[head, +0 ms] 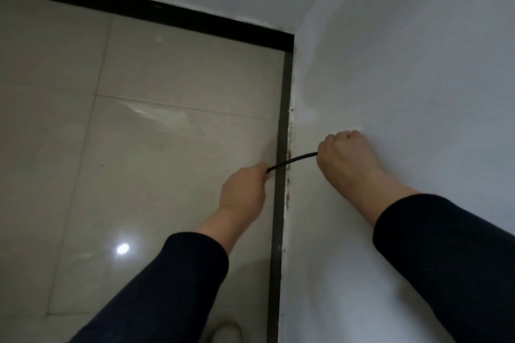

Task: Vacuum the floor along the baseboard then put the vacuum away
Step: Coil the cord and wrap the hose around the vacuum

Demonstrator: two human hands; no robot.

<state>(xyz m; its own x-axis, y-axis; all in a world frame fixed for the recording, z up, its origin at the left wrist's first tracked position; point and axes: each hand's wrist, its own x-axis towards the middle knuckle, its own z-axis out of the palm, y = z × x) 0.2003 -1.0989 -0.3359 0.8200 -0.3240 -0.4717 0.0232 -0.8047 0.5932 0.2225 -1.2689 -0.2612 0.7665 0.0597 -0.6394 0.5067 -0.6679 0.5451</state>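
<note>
Both hands hold a thin black cord (292, 160), which runs in a short, slightly sagging span between them. The left hand (245, 189) is over the glossy tiled floor (153, 147); its grip is a pinch, with the fingertips closed on the near-left end of the span. The right hand (345, 159) is a tight fist against the white wall (404, 64) on the right, its grip curled fully around the other end. Whatever else is inside the fist is hidden. The cord crosses in front of the dark baseboard (283, 97), which runs along the foot of the right wall and meets a second black strip (139, 7) at the far corner. Both arms wear dark sleeves (167, 287). The toe of a pale shoe (225, 328) shows at the near edge, and a lamp's reflection (122, 248) shines on the tiles.
</note>
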